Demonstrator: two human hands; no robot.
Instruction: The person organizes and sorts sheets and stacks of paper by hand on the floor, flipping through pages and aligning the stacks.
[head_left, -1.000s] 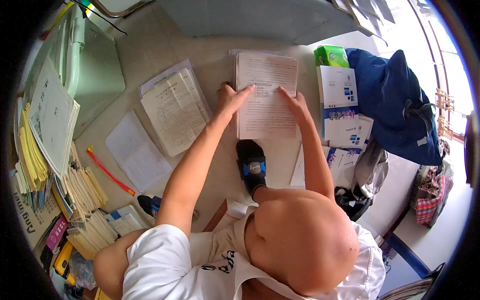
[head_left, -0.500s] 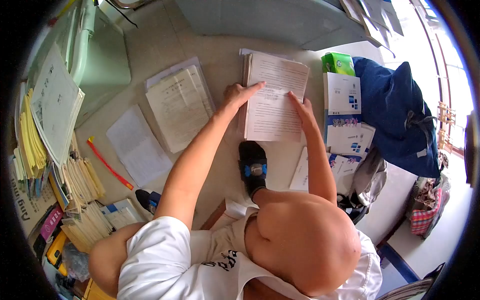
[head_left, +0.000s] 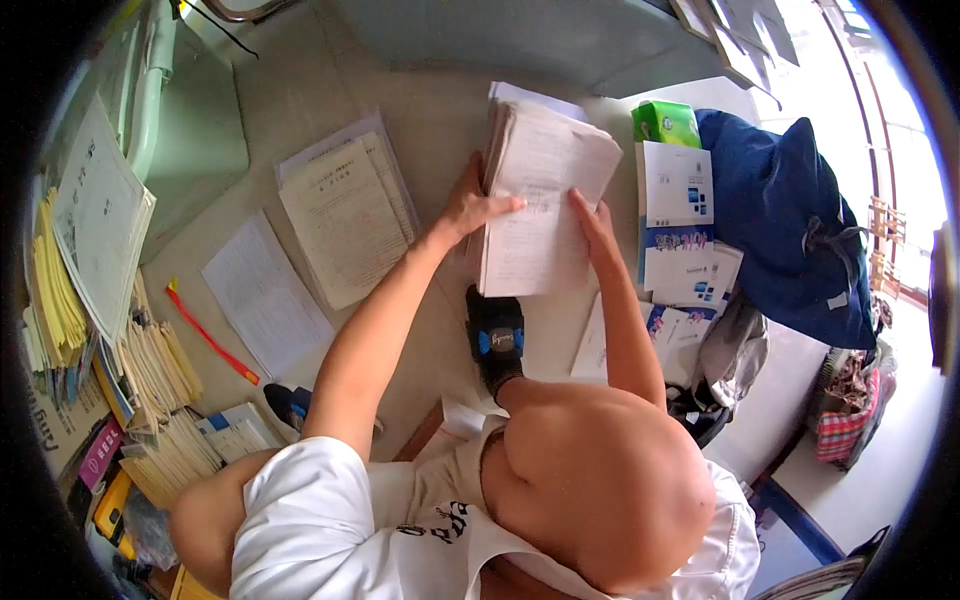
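A thick stack of printed papers [head_left: 540,245] is between my two hands, its top turned slightly to the right. My left hand [head_left: 472,208] grips the left edge, thumb lying on the top sheet. On the right edge, my right hand [head_left: 597,228] is closed with its thumb on top too; the fingers of both hands are partly hidden under the stack. A pale sheet [head_left: 540,98] shows behind the far edge of the stack. To the left on the floor lie a pile of yellowed papers [head_left: 345,225] and a single white sheet [head_left: 265,290].
A red strap [head_left: 212,333] lies at the left, near upright bundles of files [head_left: 160,360]. White-and-blue booklets [head_left: 678,195], a green packet [head_left: 665,123] and a dark blue bag [head_left: 780,220] line the right side. My slippered foot [head_left: 497,335] is just below the stack.
The stack has been tilted and turned slightly clockwise between my hands, and its far edges look less even. My left hand has shifted lower along the edge. The view has moved a little.
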